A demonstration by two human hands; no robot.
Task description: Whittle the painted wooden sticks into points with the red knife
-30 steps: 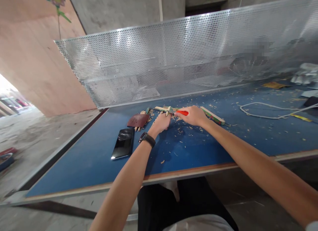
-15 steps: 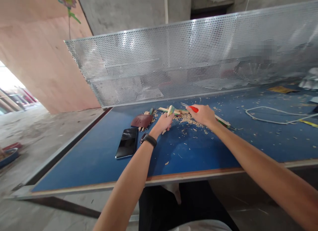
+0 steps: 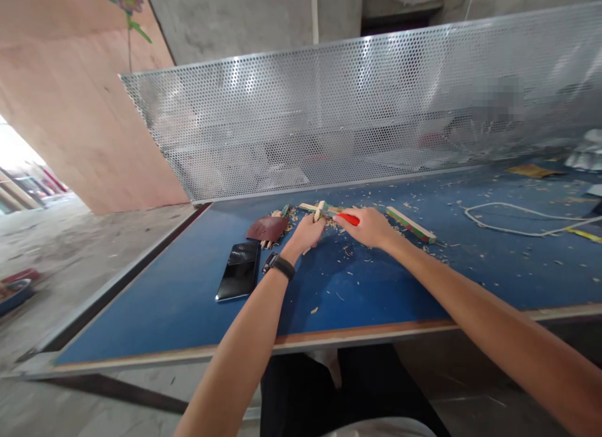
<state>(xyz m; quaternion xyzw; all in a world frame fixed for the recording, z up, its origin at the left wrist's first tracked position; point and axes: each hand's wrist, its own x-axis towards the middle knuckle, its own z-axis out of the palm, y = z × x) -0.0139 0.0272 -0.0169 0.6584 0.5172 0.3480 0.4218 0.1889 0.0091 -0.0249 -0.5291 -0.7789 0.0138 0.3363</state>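
My left hand (image 3: 306, 232) is closed around a small pale wooden block (image 3: 320, 209), whose upper end sticks out above the fingers. A red-handled carving knife (image 3: 349, 219) is gripped in my right hand (image 3: 372, 227), its blade pointing left against or very near the block; exact contact is too small to make out. Behind the block lies a thin wooden strip (image 3: 308, 207). Pale wood shavings (image 3: 348, 250) are scattered around both hands. To the right of my right hand rests a green-and-pale wooden stick (image 3: 411, 224).
A brown sheet like sandpaper (image 3: 268, 227) lies left of my left hand, with a black phone (image 3: 238, 271) in front of it. Behind the blue table (image 3: 188, 299) stands a perforated metal panel (image 3: 291, 130). A white cord loop (image 3: 508, 219) lies at the right.
My right hand has moved left with the knife, bringing the blade to the block. The stick on the right is now uncovered. My left hand has stayed nearly in place.
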